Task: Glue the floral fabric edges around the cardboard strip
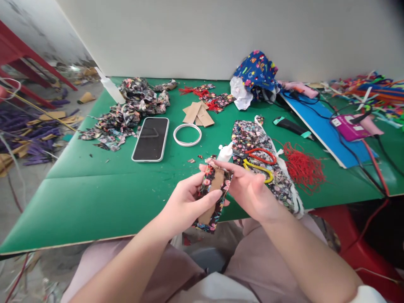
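Note:
Both hands hold one small piece over the table's near edge: a brown cardboard strip wrapped in black floral fabric [212, 194]. My left hand [184, 205] grips its lower part, thumb lying across the cardboard. My right hand [249, 189] pinches its upper end from the right. Just beyond the fingers, a white glue bottle [225, 152] lies on the green table [104, 189]. Red and yellow handled scissors [259, 162] rest on a sheet of the same floral fabric [249, 139].
A phone [150, 139] lies face up next to a white ring [187, 134]. Behind are cardboard strips [198, 113], a heap of fabric scraps [126, 113], red tassel threads [302, 168], a blue board [322, 126], a pink device [349, 126] with cables, and a blue patterned bag [257, 73].

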Demonstrator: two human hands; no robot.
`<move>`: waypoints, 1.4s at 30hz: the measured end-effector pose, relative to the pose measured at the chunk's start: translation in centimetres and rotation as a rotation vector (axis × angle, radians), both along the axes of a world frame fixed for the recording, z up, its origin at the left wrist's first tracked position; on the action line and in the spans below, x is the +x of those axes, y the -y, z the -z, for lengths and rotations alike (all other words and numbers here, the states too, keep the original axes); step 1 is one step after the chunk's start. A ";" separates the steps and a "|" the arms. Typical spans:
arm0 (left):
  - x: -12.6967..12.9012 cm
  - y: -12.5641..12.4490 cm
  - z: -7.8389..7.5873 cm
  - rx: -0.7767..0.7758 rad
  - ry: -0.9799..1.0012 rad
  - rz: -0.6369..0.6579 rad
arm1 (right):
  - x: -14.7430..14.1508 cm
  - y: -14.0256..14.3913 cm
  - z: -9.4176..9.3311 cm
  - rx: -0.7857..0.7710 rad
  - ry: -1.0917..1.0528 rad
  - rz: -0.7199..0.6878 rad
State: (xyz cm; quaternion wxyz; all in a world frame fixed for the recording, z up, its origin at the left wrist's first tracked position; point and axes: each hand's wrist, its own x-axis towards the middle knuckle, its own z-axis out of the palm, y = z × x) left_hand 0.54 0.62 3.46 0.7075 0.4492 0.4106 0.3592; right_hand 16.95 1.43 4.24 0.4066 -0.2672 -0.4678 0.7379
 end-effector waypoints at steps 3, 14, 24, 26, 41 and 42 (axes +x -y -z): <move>0.1 -0.1 0.1 -0.047 0.033 0.012 | -0.2 0.0 0.4 0.009 -0.027 0.033; -0.1 -0.5 -0.2 -0.169 0.171 0.066 | -0.1 -0.1 1.5 0.086 0.046 0.048; -0.6 -0.7 -0.3 -0.178 0.156 0.091 | 1.6 -1.0 1.0 0.659 0.535 0.076; -0.7 -0.8 -0.2 -0.203 0.160 0.108 | 1.9 -1.2 0.8 0.804 0.634 0.088; -1.8 -1.6 -0.4 -0.133 -0.107 0.310 | 2.7 -1.1 0.8 0.630 0.561 0.248; -1.8 -1.6 -0.4 -0.131 -0.124 0.322 | 2.5 -1.1 0.9 0.532 0.538 0.302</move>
